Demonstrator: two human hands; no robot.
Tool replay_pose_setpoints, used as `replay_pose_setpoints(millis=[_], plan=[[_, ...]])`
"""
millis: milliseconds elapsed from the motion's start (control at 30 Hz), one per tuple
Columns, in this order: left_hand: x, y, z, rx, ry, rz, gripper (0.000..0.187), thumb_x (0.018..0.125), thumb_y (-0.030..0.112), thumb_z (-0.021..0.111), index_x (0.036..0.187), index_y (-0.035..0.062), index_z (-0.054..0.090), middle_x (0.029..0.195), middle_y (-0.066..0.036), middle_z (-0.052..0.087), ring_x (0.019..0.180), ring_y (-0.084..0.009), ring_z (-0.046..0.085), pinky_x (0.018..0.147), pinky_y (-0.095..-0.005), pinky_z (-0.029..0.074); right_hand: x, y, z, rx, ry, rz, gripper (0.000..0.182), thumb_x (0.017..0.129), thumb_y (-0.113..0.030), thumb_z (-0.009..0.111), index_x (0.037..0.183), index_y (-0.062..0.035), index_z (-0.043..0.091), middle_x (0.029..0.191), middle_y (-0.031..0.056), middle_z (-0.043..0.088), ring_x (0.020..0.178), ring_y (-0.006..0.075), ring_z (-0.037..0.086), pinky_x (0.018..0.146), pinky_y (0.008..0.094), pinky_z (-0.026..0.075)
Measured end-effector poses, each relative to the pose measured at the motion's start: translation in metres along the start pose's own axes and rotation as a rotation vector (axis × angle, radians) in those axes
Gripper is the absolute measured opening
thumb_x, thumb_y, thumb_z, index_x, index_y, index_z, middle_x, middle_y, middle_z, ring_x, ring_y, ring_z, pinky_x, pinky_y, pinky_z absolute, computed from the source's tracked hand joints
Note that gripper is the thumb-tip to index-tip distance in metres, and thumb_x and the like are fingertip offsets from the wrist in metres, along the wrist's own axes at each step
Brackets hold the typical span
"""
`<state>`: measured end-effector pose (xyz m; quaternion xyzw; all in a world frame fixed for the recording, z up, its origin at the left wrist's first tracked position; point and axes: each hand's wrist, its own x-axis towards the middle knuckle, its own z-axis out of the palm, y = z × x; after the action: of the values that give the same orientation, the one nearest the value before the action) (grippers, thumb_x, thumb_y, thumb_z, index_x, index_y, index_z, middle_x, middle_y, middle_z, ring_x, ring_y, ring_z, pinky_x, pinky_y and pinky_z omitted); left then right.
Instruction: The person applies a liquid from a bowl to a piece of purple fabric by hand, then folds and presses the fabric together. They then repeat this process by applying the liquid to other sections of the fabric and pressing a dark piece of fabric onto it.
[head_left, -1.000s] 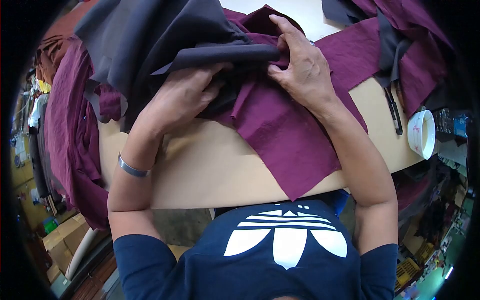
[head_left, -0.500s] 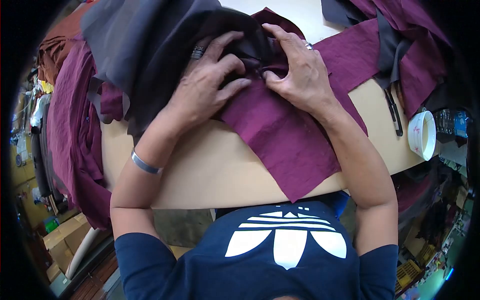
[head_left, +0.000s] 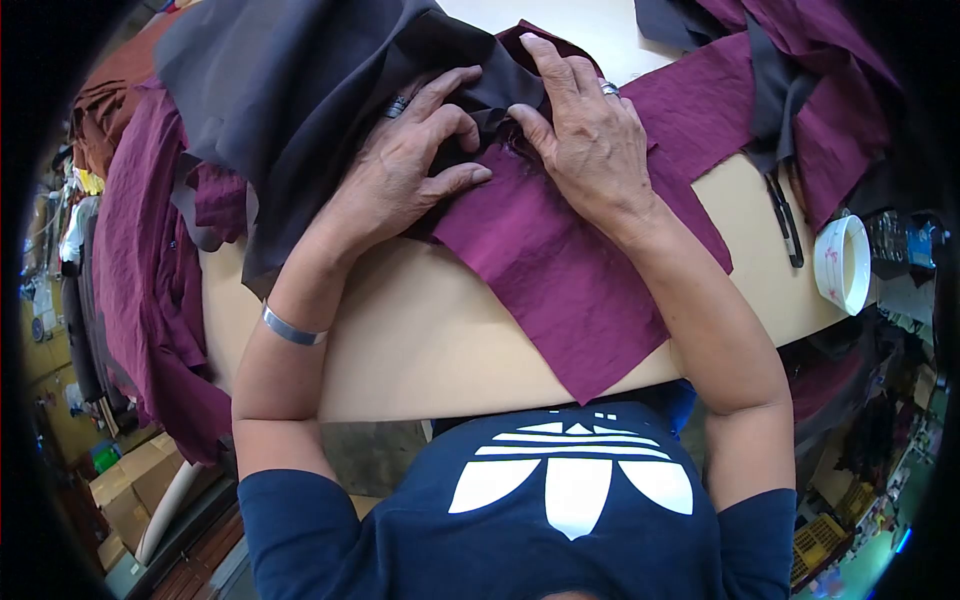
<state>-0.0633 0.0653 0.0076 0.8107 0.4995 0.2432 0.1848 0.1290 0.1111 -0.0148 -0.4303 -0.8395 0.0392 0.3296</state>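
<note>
Maroon fabric (head_left: pixel 560 280) lies on the table with a corner hanging toward its front edge. Dark grey fabric (head_left: pixel 290 100) is bunched over and behind it, and the two meet in a crumpled spot between my hands. My left hand (head_left: pixel 410 165) rests on the dark grey fabric at the left of that spot, fingers bent and thumb apart from them. My right hand (head_left: pixel 590 140) lies on the cloth at the right, fingers stretched forward, thumb pointing left over the crumpled edge. Neither hand shows a pinch.
More maroon cloth (head_left: pixel 150 270) drapes over the table's left side, with brown cloth (head_left: pixel 110 90) behind. Maroon and dark pieces (head_left: pixel 840 130) lie at the upper right. A black pen (head_left: pixel 786 225) and a white bowl (head_left: pixel 842 265) sit near the table's (head_left: pixel 430 330) right edge.
My right hand has shifted slightly up and left, its thumb moving away from the crumpled spot. My left thumb has lowered a little. The dark grey fabric has moved slightly.
</note>
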Motion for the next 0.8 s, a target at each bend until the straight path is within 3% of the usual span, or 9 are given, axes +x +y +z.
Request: replay_pose_setpoints(millis=[33, 133, 233, 533, 800], plan=[[0.0, -0.001, 0.0, -0.005, 0.008, 0.01, 0.027, 0.075, 0.02, 0.072, 0.088, 0.0061, 0.053, 0.141, -0.012, 0.038, 0.129, -0.0324, 0.037, 0.103, -0.0394, 0.033, 0.0, 0.001, 0.0, 0.023, 0.021, -0.004, 0.059, 0.082, -0.022, 0.063, 0.135, -0.0163, 0.038, 0.105, 0.0094, 0.055, 0.085, 0.0265, 0.06, 0.072, 0.0395, 0.047], [0.002, -0.005, -0.001, -0.036, 0.019, 0.018, 0.028, 0.076, 0.021, 0.072, 0.09, 0.0053, 0.053, 0.139, -0.012, 0.04, 0.128, -0.0321, 0.039, 0.102, -0.0397, 0.035, -0.003, 0.008, -0.001, 0.224, -0.031, 0.039, 0.068, 0.067, -0.016, 0.066, 0.13, -0.0134, 0.041, 0.105, 0.0108, 0.055, 0.093, 0.0294, 0.058, 0.077, 0.0423, 0.046], [0.003, -0.006, -0.004, -0.026, 0.021, 0.027, 0.028, 0.076, 0.02, 0.071, 0.091, 0.0045, 0.054, 0.139, -0.011, 0.041, 0.126, -0.0315, 0.041, 0.101, -0.0393, 0.037, -0.005, 0.003, -0.01, 0.147, -0.072, -0.045, 0.067, 0.068, -0.017, 0.068, 0.13, -0.0126, 0.041, 0.106, 0.0108, 0.054, 0.091, 0.03, 0.059, 0.077, 0.042, 0.046], [0.004, -0.004, -0.005, -0.042, -0.011, -0.014, 0.024, 0.077, 0.017, 0.071, 0.09, 0.0058, 0.054, 0.14, -0.01, 0.04, 0.13, -0.0298, 0.037, 0.105, -0.0381, 0.033, -0.003, -0.002, -0.003, -0.027, -0.023, 0.033, 0.062, 0.074, -0.024, 0.068, 0.13, -0.0129, 0.043, 0.11, 0.0095, 0.055, 0.085, 0.0277, 0.062, 0.072, 0.0385, 0.049], [0.005, -0.004, -0.002, -0.024, 0.022, 0.005, 0.022, 0.077, 0.016, 0.069, 0.09, 0.0049, 0.055, 0.139, -0.011, 0.041, 0.125, -0.0309, 0.042, 0.102, -0.0378, 0.037, -0.004, -0.001, 0.007, -0.127, 0.047, -0.021, 0.047, 0.084, -0.031, 0.06, 0.124, -0.0125, 0.045, 0.101, 0.0098, 0.055, 0.071, 0.0282, 0.064, 0.066, 0.0408, 0.049]])
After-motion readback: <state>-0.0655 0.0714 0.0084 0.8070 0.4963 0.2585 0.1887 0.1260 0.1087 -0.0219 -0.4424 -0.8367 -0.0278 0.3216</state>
